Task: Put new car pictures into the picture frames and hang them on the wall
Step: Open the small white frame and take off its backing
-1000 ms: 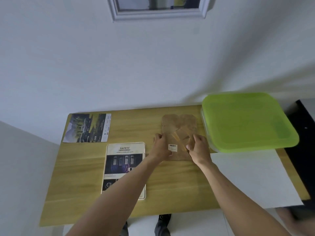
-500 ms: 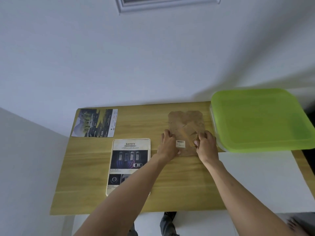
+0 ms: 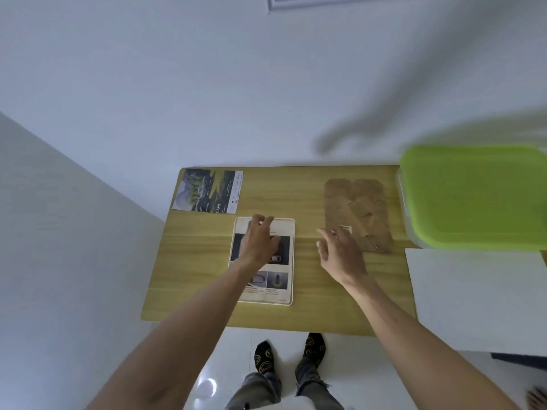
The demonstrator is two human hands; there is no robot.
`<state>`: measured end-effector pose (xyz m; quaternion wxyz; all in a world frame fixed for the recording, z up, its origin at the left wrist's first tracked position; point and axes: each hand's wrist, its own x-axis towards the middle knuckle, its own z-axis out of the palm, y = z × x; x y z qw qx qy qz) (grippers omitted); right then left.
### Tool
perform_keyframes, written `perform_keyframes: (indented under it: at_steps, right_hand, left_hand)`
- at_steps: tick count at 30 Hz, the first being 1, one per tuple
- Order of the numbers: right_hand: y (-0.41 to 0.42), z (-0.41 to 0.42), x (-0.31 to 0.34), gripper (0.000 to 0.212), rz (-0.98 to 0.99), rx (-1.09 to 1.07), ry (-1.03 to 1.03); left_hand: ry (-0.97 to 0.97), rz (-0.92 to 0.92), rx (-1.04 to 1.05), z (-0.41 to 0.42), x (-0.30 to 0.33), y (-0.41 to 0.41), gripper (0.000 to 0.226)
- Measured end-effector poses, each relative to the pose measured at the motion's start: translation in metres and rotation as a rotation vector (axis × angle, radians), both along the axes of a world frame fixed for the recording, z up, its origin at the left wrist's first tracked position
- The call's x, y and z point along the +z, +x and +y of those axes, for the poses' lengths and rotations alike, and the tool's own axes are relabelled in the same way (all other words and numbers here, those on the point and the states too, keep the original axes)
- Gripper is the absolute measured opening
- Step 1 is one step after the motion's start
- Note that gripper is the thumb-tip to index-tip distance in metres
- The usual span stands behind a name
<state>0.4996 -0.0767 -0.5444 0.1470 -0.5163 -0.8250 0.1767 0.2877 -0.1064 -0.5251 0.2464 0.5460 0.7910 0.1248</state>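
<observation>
**A:** What lies nearest the person?

**B:** Two feet in dark patterned socks on a glossy white floor, just short of the near edge of the wooden table. Both bare forearms cross that edge.

**A:** And the hands?

**B:** The left hand lies over the upper half of the framed car picture, fingers reaching its far edge, loosely spread rather than clenched; whether they press the surface cannot be told. The right hand hovers with fingers spread and holding nothing, between that frame and the brown backing board, its fingertips near the board's small white label.

**A:** Where is there room on the table?

**B:** A bare strip of wood runs between the frame's right edge and the board, and another along the left side of the frame. A white sheet covers the near right part and overhangs the table's edge.

**A:** Farther back?

**B:** A second car picture lies loose at the far left corner, against the wall. At the far right a container with a green lid stands just beside the board. High on the wall, the bottom edge of a white frame shows.
</observation>
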Motion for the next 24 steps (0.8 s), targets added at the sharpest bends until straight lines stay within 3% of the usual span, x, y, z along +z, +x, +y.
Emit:
perform_keyframes:
  at_steps: [6, 14, 19, 24]
  right_hand:
    - [-0.04, -0.047, 0.0, 0.04, -0.117, 0.098, -0.118]
    - [-0.067, -0.088, -0.008, 0.051, -0.322, 0.026, -0.125]
    - [-0.091, -0.104, -0.013, 0.072, -0.414, -0.075, -0.336]
    - [-0.105, -0.106, -0.009, 0.076, -0.298, -0.165, -0.468]
  left_hand:
    - [-0.044, 0.038, -0.092, -0.063, 0.001, -0.064, 0.064]
    - [-0.267, 0.152, -0.412, -0.114, -0.026, -0.101, 0.122]
    - [-0.288, 0.137, -0.399, -0.12, -0.032, -0.1, 0.114]
    - [-0.287, 0.157, -0.394, -0.122, -0.034, -0.096, 0.103]
